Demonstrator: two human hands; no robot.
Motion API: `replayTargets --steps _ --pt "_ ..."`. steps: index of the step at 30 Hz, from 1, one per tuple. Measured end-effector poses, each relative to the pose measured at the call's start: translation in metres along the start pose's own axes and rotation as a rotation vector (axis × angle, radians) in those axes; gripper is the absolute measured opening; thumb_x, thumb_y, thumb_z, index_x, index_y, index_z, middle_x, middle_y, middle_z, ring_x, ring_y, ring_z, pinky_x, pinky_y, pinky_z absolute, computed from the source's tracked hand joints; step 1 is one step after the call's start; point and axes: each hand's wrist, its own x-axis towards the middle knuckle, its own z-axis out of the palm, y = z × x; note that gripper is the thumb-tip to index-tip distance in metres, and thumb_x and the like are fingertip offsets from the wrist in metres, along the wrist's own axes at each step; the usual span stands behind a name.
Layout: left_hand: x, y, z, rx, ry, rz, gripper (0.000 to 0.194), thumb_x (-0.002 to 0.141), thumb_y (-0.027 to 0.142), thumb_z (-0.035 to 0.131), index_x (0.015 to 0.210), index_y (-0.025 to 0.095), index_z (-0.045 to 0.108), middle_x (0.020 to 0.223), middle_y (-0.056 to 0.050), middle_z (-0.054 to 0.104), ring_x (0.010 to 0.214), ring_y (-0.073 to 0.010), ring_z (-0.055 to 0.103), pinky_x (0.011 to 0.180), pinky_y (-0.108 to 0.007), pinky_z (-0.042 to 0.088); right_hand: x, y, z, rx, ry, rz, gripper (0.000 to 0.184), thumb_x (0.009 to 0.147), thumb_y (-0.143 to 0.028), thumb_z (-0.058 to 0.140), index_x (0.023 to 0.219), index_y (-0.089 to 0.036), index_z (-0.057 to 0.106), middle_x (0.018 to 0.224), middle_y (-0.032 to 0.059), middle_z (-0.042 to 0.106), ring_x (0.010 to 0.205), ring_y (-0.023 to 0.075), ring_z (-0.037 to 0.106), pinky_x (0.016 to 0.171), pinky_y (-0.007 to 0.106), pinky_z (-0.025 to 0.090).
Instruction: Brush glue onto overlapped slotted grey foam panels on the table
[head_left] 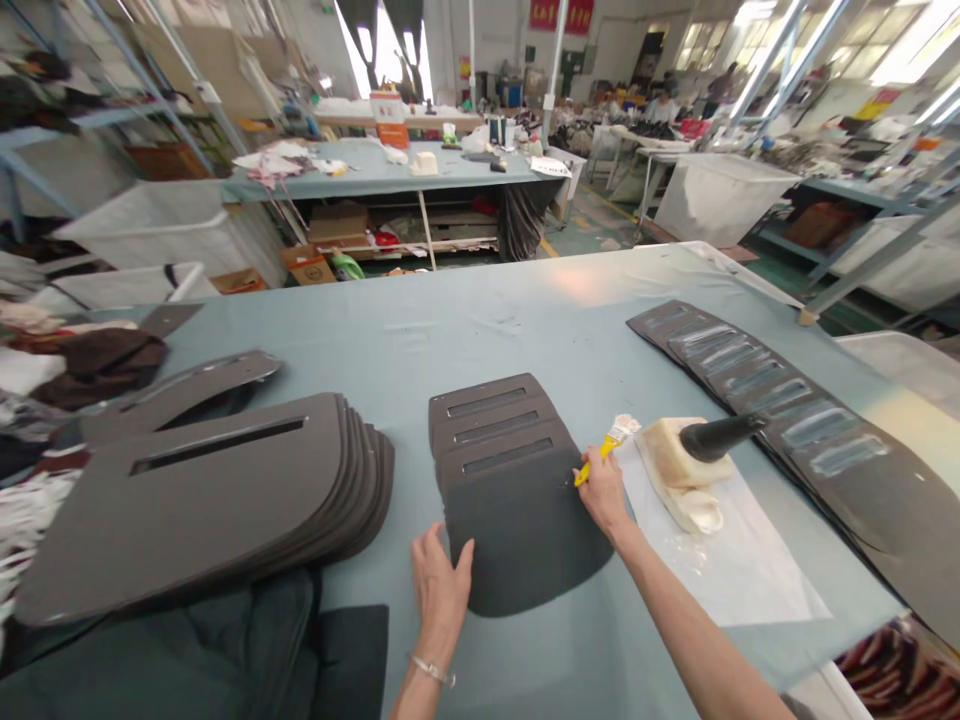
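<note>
Dark grey slotted panels (525,540) lie overlapped in front of me, three slots showing toward the far end. My left hand (441,575) is at their left edge, thumb and fingers apart, with nothing held. At the right edge, my right hand (602,492) is closed around a yellow-handled paintbrush (619,430), whose bristles are coated white and point away from me. Just right of that hand, a cream plastic glue container (671,455) with a black nozzle lies on a white sheet (750,570). Whitish glue sits at its near opening.
On the left rises a stack of larger slotted panels (225,510), with dark fabric (180,650) below it. A fanned row of panels (757,390) with shiny wet strips runs along the right. Another table (300,187) stands beyond, and white bins (180,225) flank the work table.
</note>
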Motion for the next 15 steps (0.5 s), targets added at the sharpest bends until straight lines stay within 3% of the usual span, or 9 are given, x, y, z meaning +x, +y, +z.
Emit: replayTargets --steps 3,6,8,11,15 --pt "-0.002 0.024 -0.010 -0.170 -0.072 -0.066 0.040 0.082 0.048 0.051 0.107 0.017 0.054 0.101 -0.009 0.056 0.092 -0.0214 0.058 0.087 -0.042 0.048 -0.014 -0.042 -0.023 0.295 -0.017 0.049 0.013 0.083 -0.029 0.054 0.090 -0.021 0.046 0.100 0.0106 0.057 0.096 0.0247 0.052 0.086 0.039 0.040" --pt "-0.008 0.061 -0.020 -0.419 -0.213 -0.095 0.038 0.082 0.049 0.051 0.102 0.018 0.057 0.102 -0.008 0.061 0.090 -0.0180 0.060 0.083 -0.034 0.050 -0.040 -0.099 -0.051 0.754 -0.185 0.114 0.015 0.090 -0.035 0.050 0.095 -0.023 0.043 0.107 0.0074 0.059 0.096 0.0196 0.056 0.088 0.036 0.043" --pt "-0.013 0.089 -0.030 -0.537 -0.234 -0.098 0.041 0.078 0.048 0.058 0.106 0.019 0.055 0.107 -0.009 0.061 0.091 -0.0168 0.060 0.079 -0.030 0.050 -0.059 -0.134 -0.069 0.982 -0.275 0.133 0.014 0.092 -0.037 0.047 0.097 -0.024 0.043 0.108 0.0060 0.060 0.094 0.0177 0.057 0.088 0.035 0.044" --pt "-0.024 0.123 -0.050 -0.631 -0.189 -0.096 0.047 0.068 0.043 0.071 0.105 0.019 0.053 0.098 -0.007 0.063 0.083 -0.0142 0.061 0.072 -0.026 0.050 -0.083 -0.168 -0.087 1.155 -0.314 0.155 0.014 0.093 -0.038 0.047 0.098 -0.026 0.044 0.104 0.0049 0.060 0.091 0.0171 0.056 0.085 0.033 0.045" --pt "-0.038 0.145 -0.082 -0.669 -0.150 -0.111 0.032 0.067 0.043 0.072 0.079 0.018 0.056 0.072 0.001 0.061 0.065 -0.0111 0.058 0.061 -0.024 0.049 -0.104 -0.187 -0.098 1.223 -0.253 0.215 0.014 0.092 -0.038 0.051 0.095 -0.025 0.047 0.089 0.0026 0.058 0.080 0.0160 0.055 0.076 0.030 0.046"
